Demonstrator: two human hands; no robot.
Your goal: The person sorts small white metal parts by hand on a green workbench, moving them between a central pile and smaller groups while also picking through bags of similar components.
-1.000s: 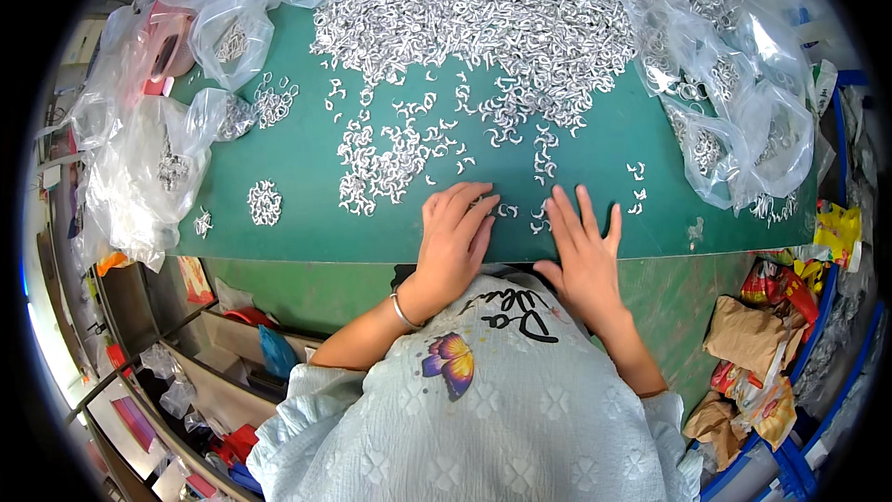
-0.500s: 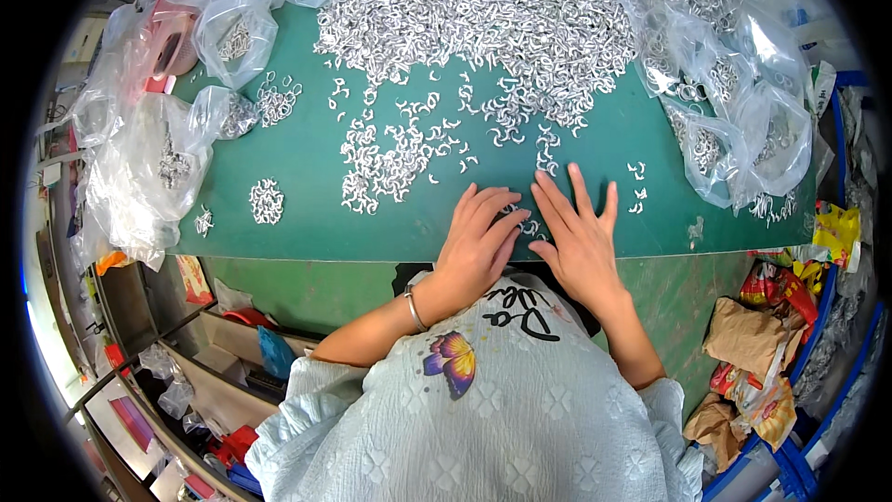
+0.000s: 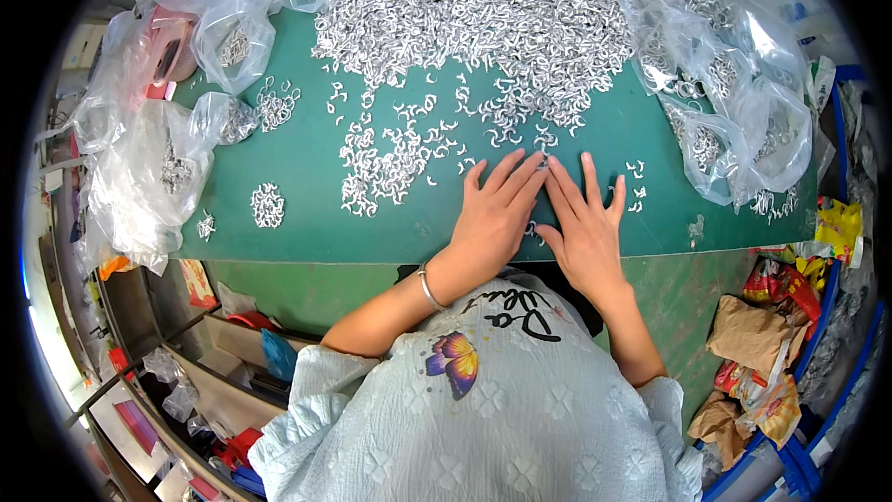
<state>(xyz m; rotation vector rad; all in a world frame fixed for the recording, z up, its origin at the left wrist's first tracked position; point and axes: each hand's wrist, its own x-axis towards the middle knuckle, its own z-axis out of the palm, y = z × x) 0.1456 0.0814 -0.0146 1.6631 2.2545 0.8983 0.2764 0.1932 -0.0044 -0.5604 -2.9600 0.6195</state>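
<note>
My left hand lies over the green table, its fingers stretched forward. Beside it my right hand is spread flat, with its forefinger close to the left fingertips. Both sets of fingertips reach a few small curved silver metal pieces, partly hidden under them. Between the right thumb and the left hand, a few more curved pieces show near the table edge. A loose cluster of the same pieces lies to the left of my left hand. Neither hand visibly grips anything.
A large heap of silver pieces covers the far middle. Clear plastic bags holding metal parts stand at the left and right. Small piles lie at left; several pieces lie right of my hand. Crumpled packaging fills the lower right.
My left hand has moved forward and to the right, its fingers straightening out to the pieces ahead. My right hand has shifted only slightly.
</note>
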